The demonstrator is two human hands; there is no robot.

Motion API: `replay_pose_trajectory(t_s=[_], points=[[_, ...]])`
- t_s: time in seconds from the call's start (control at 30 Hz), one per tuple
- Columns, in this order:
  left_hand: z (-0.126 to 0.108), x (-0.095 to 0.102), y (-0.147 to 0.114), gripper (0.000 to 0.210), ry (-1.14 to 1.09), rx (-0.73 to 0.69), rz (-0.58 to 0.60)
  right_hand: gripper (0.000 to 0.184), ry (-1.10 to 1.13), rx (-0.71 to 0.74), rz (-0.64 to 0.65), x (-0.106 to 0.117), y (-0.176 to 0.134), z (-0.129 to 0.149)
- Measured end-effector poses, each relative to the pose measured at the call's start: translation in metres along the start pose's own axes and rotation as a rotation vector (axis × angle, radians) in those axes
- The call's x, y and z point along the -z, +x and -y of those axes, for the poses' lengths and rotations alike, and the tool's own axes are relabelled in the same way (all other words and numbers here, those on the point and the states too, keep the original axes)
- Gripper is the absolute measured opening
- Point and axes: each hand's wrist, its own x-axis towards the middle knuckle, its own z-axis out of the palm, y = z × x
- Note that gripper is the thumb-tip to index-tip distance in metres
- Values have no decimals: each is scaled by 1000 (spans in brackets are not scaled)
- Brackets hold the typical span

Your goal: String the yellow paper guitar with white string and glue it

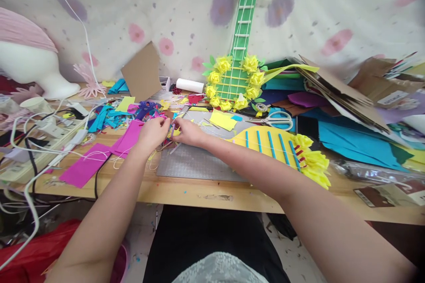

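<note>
My left hand point(154, 133) and my right hand point(187, 132) are close together above the left end of the grey cutting mat point(199, 166). The fingers of both hands are pinched, but what they hold is too small to make out. A small purple stick point(173, 129) shows at my right fingertips. A yellow paper guitar point(262, 140) with blue strips and yellow paper petals lies on the mat, partly behind my right forearm. Thin white strings run from it toward my hands, and loose string curls below my left hand.
A green paper guitar point(241, 40) with yellow flowers leans against the patterned cloth. Scissors point(277, 120), a phone point(307, 127) and blue paper sheets point(358, 141) lie right. Magenta paper point(86, 164), a power strip point(43, 150) and white cables are left. Brown cardboard point(142, 70) stands behind.
</note>
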Motion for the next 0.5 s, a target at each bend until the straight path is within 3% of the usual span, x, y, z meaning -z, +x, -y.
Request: replay_pose_trajectory(t_s=[0.1,0.3,0.4,0.5], points=[[5,-2,-13,32,159,-26,-81,40,9,-24,-3,8,-2,-5],[6,-31,-18,28,425,-290,1,47,93,-145,65,15,2,-14],[4,-35,-15,25,422,-329,-14,49,113,-169,81,14,2,-16],[9,-21,-13,22,300,-290,-114,53,189,-232,116,15,0,-17]])
